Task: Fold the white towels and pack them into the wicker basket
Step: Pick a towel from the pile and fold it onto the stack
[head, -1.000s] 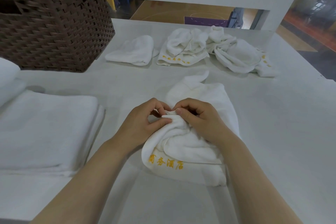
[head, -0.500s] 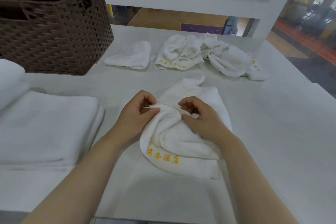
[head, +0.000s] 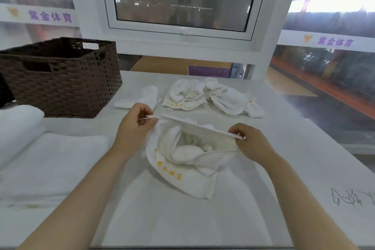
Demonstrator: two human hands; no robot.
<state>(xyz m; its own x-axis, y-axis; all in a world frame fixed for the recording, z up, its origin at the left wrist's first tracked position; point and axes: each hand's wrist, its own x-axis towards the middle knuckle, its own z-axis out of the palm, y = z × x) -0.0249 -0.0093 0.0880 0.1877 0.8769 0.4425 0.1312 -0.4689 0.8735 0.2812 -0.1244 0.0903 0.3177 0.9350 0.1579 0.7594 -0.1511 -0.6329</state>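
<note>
At the far left of the frame a folded stack of white towels (head: pixel 50 160) lies on the table (head: pixel 304 168). Above it, in the upper left, stands the brown wicker basket (head: pixel 67 85); its inside is dark and its contents cannot be made out. Left of centre, the left hand (head: pixel 135 128) pinches one end of a white towel (head: pixel 186 160) hem between thumb and curled fingers. The hem stretches taut across to the right hand (head: pixel 250 144), which pinches the other end the same way. The towel's bulk sags below both hands onto the table. Behind, at upper centre, lie several crumpled towels (head: pixel 203 95).
</note>
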